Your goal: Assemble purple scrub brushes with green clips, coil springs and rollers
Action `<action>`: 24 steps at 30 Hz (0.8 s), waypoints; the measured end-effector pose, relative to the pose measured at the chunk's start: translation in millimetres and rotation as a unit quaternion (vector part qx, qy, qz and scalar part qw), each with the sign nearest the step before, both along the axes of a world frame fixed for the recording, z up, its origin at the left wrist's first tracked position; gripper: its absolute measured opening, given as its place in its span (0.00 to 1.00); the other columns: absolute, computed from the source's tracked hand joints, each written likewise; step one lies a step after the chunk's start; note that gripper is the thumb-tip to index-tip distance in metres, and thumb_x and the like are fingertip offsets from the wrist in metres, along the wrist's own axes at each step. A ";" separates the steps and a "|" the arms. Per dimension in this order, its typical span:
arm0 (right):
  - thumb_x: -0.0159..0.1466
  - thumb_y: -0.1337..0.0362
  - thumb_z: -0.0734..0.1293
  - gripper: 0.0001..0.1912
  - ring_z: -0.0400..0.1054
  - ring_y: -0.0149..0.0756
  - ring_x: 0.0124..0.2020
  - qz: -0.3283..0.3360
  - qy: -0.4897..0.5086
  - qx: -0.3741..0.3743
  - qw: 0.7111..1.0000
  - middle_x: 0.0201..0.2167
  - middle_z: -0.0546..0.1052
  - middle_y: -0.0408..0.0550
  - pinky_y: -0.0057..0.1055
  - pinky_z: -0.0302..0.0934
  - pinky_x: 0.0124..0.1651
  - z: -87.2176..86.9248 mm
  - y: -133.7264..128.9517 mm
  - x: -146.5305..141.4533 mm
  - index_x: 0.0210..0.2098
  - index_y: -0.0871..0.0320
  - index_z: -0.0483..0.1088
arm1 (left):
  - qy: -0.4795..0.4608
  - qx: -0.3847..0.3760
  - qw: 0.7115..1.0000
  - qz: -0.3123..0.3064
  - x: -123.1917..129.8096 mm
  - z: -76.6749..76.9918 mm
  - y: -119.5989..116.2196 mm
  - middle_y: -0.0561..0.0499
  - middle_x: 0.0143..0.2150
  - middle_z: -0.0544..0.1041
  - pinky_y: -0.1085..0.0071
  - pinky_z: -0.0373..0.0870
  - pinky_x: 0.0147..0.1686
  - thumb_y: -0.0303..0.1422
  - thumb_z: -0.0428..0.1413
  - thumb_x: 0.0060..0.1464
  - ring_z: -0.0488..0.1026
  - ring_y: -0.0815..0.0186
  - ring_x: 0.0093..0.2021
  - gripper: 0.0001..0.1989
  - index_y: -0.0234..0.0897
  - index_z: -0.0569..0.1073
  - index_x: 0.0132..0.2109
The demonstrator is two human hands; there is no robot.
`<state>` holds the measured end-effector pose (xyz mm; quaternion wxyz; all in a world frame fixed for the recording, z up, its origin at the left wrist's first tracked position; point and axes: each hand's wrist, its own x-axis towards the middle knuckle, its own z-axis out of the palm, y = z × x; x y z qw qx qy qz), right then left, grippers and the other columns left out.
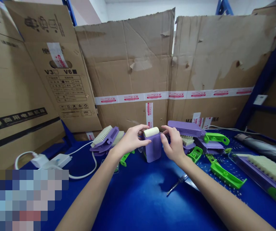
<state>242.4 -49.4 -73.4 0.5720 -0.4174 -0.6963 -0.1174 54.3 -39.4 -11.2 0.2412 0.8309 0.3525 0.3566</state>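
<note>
A purple flat piece [153,150] stands upright on the table in front of me, with a cream roller [151,131] lying across its top end. My left hand [135,138] grips it from the left, thumb on the purple front and fingers bent behind the roller's left end. From the right, my right hand [173,143] closes on its upper edge with thumb and curled index finger. The fingers behind the piece are partly hidden. Below my right wrist lies a screwdriver [176,186] with a metal shaft.
Purple brush heads with cream bristles [103,138] are piled left. At right are more purple parts [186,129], green handles [226,175], scattered small bits and a bristled brush [270,171]. A white power strip [58,160] with cables lies left. Cardboard sheets [128,70] stand behind.
</note>
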 end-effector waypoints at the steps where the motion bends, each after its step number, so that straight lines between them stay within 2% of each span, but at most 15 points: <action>1: 0.63 0.60 0.58 0.17 0.63 0.42 0.36 0.005 0.006 -0.007 1.000 0.32 0.71 0.50 0.41 0.57 0.41 -1.3 1.0 -0.3 0.49 0.59 0.63 | 0.001 0.003 1.000 -0.002 -0.2 -0.1 -0.1 0.50 0.44 0.75 0.69 0.69 0.41 0.30 0.61 0.42 0.72 0.64 0.40 0.24 0.38 0.69 0.50; 5: 0.63 0.59 0.58 0.20 0.63 0.43 0.40 0.019 0.016 -0.027 0.999 0.37 0.72 0.52 0.43 0.58 0.44 -5.5 3.5 -0.1 0.53 0.59 0.60 | 0.010 0.005 1.000 -0.012 -1.3 -0.9 -0.6 0.52 0.40 0.73 0.70 0.70 0.38 0.31 0.60 0.44 0.72 0.67 0.36 0.31 0.43 0.63 0.57; 9: 0.64 0.58 0.56 0.20 0.64 0.43 0.40 0.028 0.034 -0.051 0.998 0.38 0.72 0.52 0.43 0.59 0.45 -9.2 6.7 2.1 0.54 0.58 0.60 | 0.007 0.006 1.000 -0.003 -1.7 -1.3 0.0 0.51 0.41 0.73 0.69 0.69 0.39 0.36 0.61 0.43 0.72 0.65 0.39 0.33 0.44 0.62 0.58; 13: 0.65 0.56 0.54 0.20 0.66 0.42 0.40 0.043 0.084 -0.089 0.991 0.37 0.72 0.51 0.41 0.61 0.44 -10.8 9.9 4.8 0.54 0.58 0.59 | -0.039 0.003 0.999 0.035 -4.5 -2.3 6.0 0.49 0.39 0.73 0.69 0.69 0.39 0.42 0.56 0.49 0.71 0.64 0.39 0.24 0.40 0.66 0.53; 17: 0.63 0.54 0.58 0.25 0.66 0.41 0.41 0.069 0.113 -0.106 0.986 0.39 0.71 0.52 0.41 0.62 0.44 -12.5 10.8 3.6 0.56 0.57 0.54 | -0.068 0.026 0.993 0.089 -13.0 -8.9 19.8 0.48 0.39 0.74 0.69 0.68 0.38 0.40 0.48 0.56 0.71 0.64 0.38 0.16 0.38 0.69 0.48; 20: 0.59 0.52 0.63 0.34 0.65 0.42 0.44 0.076 0.104 -0.094 0.987 0.45 0.67 0.54 0.43 0.62 0.46 -14.5 8.2 -2.5 0.59 0.57 0.49 | -0.018 0.045 0.992 0.116 -19.8 -18.0 30.6 0.48 0.39 0.75 0.68 0.67 0.39 0.34 0.48 0.55 0.72 0.64 0.39 0.14 0.37 0.71 0.47; 24: 0.54 0.51 0.68 0.42 0.58 0.47 0.53 0.059 0.052 -0.065 0.995 0.53 0.58 0.57 0.46 0.60 0.51 -14.3 0.8 -12.4 0.62 0.54 0.46 | 0.092 0.040 0.992 0.076 -23.7 -31.5 37.5 0.46 0.45 0.75 0.66 0.65 0.47 0.29 0.49 0.51 0.71 0.60 0.46 0.16 0.39 0.72 0.47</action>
